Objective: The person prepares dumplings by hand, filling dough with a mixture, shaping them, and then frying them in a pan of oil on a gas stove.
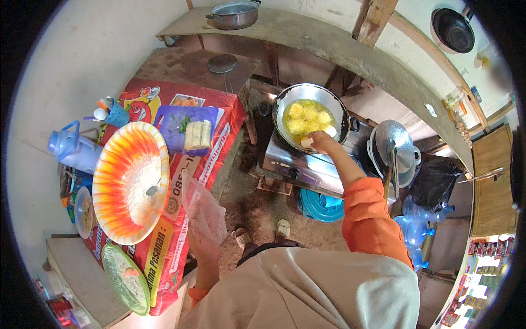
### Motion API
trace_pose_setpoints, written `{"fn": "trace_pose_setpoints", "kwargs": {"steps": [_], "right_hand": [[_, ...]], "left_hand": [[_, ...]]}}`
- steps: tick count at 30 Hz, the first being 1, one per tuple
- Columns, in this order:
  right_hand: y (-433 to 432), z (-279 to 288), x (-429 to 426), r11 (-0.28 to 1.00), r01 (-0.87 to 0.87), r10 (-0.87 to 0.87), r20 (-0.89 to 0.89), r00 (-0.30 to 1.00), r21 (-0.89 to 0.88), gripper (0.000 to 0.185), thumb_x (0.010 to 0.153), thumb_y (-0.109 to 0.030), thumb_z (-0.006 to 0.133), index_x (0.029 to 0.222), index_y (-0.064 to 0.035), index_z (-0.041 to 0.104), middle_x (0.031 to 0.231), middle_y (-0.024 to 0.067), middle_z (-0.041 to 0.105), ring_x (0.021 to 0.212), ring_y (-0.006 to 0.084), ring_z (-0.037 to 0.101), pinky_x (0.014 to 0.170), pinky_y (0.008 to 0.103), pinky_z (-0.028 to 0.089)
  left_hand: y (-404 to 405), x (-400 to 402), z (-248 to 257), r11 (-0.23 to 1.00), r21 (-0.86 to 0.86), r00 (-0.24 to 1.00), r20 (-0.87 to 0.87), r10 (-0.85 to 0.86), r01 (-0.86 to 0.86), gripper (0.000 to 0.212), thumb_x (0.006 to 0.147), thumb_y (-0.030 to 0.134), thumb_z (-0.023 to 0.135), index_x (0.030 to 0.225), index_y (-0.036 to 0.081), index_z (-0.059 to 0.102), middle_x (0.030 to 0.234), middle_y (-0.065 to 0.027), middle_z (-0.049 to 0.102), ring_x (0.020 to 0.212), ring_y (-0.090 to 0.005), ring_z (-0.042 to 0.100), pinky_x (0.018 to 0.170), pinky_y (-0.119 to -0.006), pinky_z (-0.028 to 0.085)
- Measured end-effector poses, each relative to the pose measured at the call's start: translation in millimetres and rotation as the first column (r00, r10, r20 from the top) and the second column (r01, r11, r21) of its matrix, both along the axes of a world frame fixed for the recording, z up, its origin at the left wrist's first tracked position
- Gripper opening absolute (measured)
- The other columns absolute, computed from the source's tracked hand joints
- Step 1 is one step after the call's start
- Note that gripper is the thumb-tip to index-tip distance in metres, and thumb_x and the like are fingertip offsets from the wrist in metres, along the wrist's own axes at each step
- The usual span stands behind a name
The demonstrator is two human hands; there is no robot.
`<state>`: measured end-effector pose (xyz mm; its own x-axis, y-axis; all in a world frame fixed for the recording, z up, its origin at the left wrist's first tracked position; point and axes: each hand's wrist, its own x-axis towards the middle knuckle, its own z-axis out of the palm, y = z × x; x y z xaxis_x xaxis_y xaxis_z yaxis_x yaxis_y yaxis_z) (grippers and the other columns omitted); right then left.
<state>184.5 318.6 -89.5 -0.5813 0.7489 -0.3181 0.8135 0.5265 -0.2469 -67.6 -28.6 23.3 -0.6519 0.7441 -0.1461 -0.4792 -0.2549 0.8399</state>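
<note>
A wok (311, 117) with yellow oil stands on a gas stove (287, 162), and several pale food pieces (309, 117) lie in the bubbling oil. My right hand (322, 142) is at the wok's near rim, its fingers closed on a whitish piece of food (307, 142). Low at the left, my left hand (203, 242) holds a clear plastic bag (203, 205) beside the table's edge. On a purple cutting board (170, 127) lie several pale rolls (198, 135) and chopped green leaves (184, 123). An orange and white bowl (102, 185) holds white flour (144, 185) and a spoon.
A red printed cloth (218, 168) covers the left table. Near it are a blue thermos (84, 150) and a green bowl (144, 288). Right of the stove stand stacked pots with a metal lid (398, 144). A teal bucket (314, 207) sits below, and blue water bottles (415, 230) are at the right.
</note>
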Motion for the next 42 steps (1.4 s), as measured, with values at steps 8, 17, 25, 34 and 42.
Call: {"fn": "trace_pose_setpoints", "kwargs": {"steps": [8, 17, 25, 34, 42], "right_hand": [[-152.2, 123.7, 18.3, 0.943, 0.207, -0.279, -0.281, 0.918, -0.261, 0.016, 0.078, -0.015, 0.056, 0.088, -0.0035, 0.062, 0.080, 0.0170, 0.062, 0.078, 0.0299, 0.060, 0.071, 0.0368, 0.047], [-245.2, 122.3, -80.5, 0.986, -0.165, 0.102, -0.860, 0.500, 0.021, 0.041, 0.080, -0.016, 0.058, 0.119, -0.0071, 0.048, 0.122, 0.0179, 0.042, 0.112, 0.0335, 0.042, 0.091, 0.0387, 0.036], [-284.2, 114.9, -149.0, 0.917, -0.146, 0.375, -0.679, 0.631, 0.370, 0.036, 0.072, -0.015, 0.063, 0.107, -0.0094, 0.056, 0.119, 0.0157, 0.042, 0.108, 0.0325, 0.042, 0.085, 0.0412, 0.034], [-267.5, 130.7, -132.8, 0.996, -0.034, 0.093, -0.944, 0.316, 0.087, 0.017, 0.078, -0.009, 0.058, 0.095, -0.0048, 0.061, 0.096, 0.0142, 0.056, 0.087, 0.0282, 0.056, 0.077, 0.0349, 0.045], [-140.2, 54.7, 153.5, 0.509, 0.853, -0.501, -0.768, 0.399, 0.110, 0.019, 0.078, -0.017, 0.058, 0.091, -0.0031, 0.063, 0.085, 0.0131, 0.062, 0.081, 0.0267, 0.060, 0.077, 0.0356, 0.045]], "left_hand": [[17.1, -1.0, 14.4, 0.833, -0.501, 0.182, -0.864, -0.469, -0.235, 0.040, 0.090, 0.017, 0.040, 0.125, -0.002, 0.037, 0.128, -0.0178, 0.041, 0.117, -0.0305, 0.042, 0.099, -0.037, 0.032], [35.5, 25.7, 30.0, 0.920, 0.238, 0.870, 0.317, -0.377, 0.312, 0.056, 0.089, 0.022, 0.040, 0.136, 0.003, 0.018, 0.139, -0.0167, 0.025, 0.127, -0.0295, 0.029, 0.102, -0.045, 0.025], [17.8, -1.6, -0.9, 0.965, 0.204, 0.981, 0.065, -0.182, 0.166, 0.038, 0.089, 0.017, 0.045, 0.124, 0.002, 0.040, 0.123, -0.0132, 0.043, 0.108, -0.0199, 0.046, 0.090, -0.032, 0.039], [0.3, -28.7, 11.8, 0.983, 0.048, 0.957, -0.242, -0.163, 0.180, 0.043, 0.089, 0.019, 0.046, 0.127, 0.002, 0.037, 0.116, -0.0134, 0.048, 0.101, -0.0251, 0.052, 0.086, -0.033, 0.043], [19.7, -22.7, 55.3, 0.922, 0.338, 0.930, 0.238, -0.279, 0.190, 0.053, 0.090, 0.031, 0.041, 0.135, 0.008, 0.025, 0.133, -0.0107, 0.035, 0.116, -0.0284, 0.043, 0.089, -0.045, 0.043]]}}
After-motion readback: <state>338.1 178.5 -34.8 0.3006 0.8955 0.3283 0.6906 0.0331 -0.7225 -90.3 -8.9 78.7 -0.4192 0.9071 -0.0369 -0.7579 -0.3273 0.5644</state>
